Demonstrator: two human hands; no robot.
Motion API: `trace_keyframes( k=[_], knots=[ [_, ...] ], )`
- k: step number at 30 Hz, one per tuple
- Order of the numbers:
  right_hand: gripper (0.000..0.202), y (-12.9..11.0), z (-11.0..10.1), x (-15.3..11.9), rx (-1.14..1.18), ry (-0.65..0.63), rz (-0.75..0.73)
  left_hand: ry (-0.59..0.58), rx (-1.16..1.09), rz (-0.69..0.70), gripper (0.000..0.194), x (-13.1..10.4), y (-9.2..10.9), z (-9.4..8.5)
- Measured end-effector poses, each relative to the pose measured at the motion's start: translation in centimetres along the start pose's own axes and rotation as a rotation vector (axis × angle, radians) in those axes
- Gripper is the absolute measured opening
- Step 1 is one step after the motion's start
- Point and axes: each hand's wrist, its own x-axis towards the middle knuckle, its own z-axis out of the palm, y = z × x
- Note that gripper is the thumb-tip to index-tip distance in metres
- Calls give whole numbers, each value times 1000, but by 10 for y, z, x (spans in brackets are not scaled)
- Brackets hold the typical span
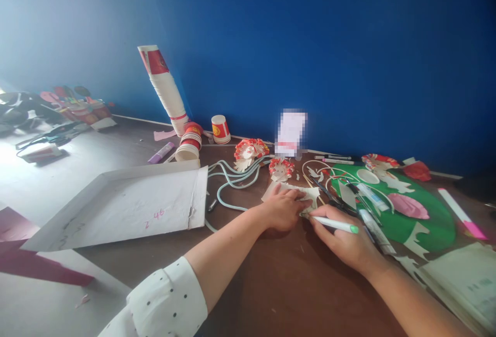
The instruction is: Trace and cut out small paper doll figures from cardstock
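My left hand (284,208) lies flat, fingers spread, over a piece of white paper (313,192) on the brown table. In my right hand (341,239) is a white marker with a green end (333,223), gripped like a pen. Its tip points at the paper beside my left fingertips; whether it touches cannot be made out. Just behind the paper stands a cut paper cup flower (282,169) in red and white, and a second paper cup flower (251,152) is to its left. Black-handled scissors (335,197) lie beyond my right hand, partly hidden.
A leaning stack of paper cups (166,94) and a single cup (220,129) stand by the blue wall. A white box lid (132,205) and a pale cable (232,200) lie left. On the right are a green round mat (437,223) with paper scraps and a pink-capped marker (461,213).
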Motion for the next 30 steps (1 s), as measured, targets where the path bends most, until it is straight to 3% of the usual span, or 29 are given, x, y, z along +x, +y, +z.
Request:
trace_keyframes(
  k=[17, 30],
  knots=[
    [15, -1, 3, 1, 28, 11, 8, -21, 15, -6, 58, 0, 1, 0],
    [17, 5, 6, 1, -23, 116, 66, -18, 25, 25, 60, 0, -2, 0]
  ],
)
